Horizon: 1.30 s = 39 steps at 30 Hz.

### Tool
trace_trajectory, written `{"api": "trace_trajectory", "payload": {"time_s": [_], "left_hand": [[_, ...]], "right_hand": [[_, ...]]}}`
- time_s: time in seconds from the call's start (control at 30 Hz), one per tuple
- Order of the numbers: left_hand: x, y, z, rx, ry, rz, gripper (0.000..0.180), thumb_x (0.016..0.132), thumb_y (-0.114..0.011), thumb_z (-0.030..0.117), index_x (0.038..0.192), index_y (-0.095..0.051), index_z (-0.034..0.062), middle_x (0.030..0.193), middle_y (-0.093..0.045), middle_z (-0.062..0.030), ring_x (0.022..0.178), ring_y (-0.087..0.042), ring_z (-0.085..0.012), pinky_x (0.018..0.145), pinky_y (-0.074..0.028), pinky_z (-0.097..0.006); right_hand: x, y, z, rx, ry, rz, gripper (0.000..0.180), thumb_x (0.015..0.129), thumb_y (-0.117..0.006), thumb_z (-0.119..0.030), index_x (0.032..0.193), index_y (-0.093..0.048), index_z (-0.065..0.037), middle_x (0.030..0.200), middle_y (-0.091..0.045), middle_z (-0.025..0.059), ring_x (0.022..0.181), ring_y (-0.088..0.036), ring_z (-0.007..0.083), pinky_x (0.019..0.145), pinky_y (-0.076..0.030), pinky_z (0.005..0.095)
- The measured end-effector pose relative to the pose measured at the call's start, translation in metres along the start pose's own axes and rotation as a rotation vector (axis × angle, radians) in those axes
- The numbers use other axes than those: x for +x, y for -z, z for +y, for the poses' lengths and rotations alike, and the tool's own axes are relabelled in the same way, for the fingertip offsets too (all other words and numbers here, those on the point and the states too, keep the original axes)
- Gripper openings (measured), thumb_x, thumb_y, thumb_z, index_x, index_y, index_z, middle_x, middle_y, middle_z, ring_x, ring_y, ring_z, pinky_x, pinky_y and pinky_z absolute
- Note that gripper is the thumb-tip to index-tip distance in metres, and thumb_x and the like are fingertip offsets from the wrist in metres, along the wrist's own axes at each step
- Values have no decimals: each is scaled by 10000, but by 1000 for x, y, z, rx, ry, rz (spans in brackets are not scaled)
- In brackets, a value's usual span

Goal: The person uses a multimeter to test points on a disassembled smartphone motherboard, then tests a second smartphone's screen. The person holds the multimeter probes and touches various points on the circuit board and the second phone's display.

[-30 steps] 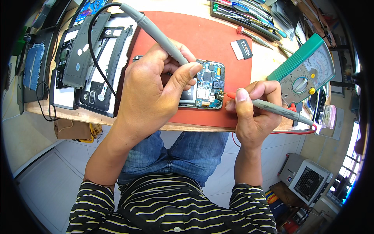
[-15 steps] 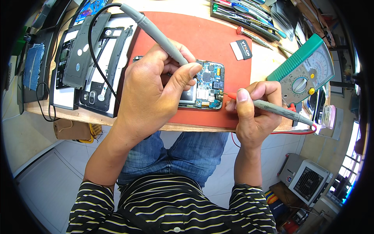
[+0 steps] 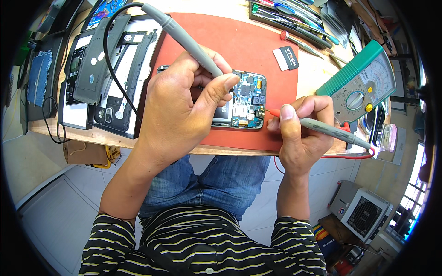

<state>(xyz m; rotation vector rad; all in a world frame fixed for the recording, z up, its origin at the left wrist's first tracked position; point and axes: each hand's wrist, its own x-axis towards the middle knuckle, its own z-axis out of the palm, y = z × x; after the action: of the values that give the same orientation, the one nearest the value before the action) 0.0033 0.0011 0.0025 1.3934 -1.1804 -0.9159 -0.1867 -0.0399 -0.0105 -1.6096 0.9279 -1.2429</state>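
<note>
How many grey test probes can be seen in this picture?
2. The black-wired probe is in the left grip, its tip hidden from view; the red-wired probe is in the right grip, its tip at the right edge of the opened phone. No others show.

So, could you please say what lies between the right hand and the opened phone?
In the head view, the test probe's red front and metal tip reach from the right hand toward the opened phone, above the red mat.
</note>
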Motion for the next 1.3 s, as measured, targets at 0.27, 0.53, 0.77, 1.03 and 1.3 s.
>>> {"api": "trace_trajectory", "payload": {"time_s": [0.27, 0.53, 0.77, 1.03, 1.3], "left_hand": [[0, 0, 0, -1, 2, 4, 155, 948, -628, 61, 1046, -540, -21, 877, -624, -54, 765, -662, -80, 675, -567, -184], [0, 0, -1, -15, 3, 6, 153, 948, -629, 62, 1041, -540, -21, 870, -624, -54, 762, -661, -80, 675, -566, -185], [0, 0, 0, -11, 13, 5, 156, 947, -632, 66, 1040, -540, -19, 860, -626, -51, 759, -660, -79, 673, -565, -186], [0, 0, -1, -12, 1, 2, 151, 949, -628, 63, 1040, -539, -19, 864, -626, -52, 759, -660, -79, 672, -564, -184], [0, 0, 0, -6, 6, 2, 148, 951, -621, 53, 1047, -535, -18, 878, -624, -54, 767, -661, -80, 676, -566, -184]], "right_hand": [[1, 4, -5, -82, -25, -63, 199, 907, -611, 11, 897, -422, -51, 686, -545, 54, 553, -549, 100, 536, -507, 234], [0, 5, -4, -67, -11, -68, 200, 905, -605, 16, 898, -417, -55, 681, -540, 54, 548, -546, 102, 532, -512, 240], [0, 5, -3, -59, -5, -73, 202, 908, -614, 11, 897, -423, -54, 682, -547, 53, 546, -547, 99, 533, -511, 234], [0, 5, -3, -68, -14, -78, 205, 904, -615, 17, 897, -423, -56, 686, -543, 50, 551, -544, 93, 533, -516, 231], [0, 6, -3, -88, -10, -82, 197, 906, -607, 17, 900, -423, -54, 687, -542, 50, 551, -546, 91, 538, -511, 228]]}}
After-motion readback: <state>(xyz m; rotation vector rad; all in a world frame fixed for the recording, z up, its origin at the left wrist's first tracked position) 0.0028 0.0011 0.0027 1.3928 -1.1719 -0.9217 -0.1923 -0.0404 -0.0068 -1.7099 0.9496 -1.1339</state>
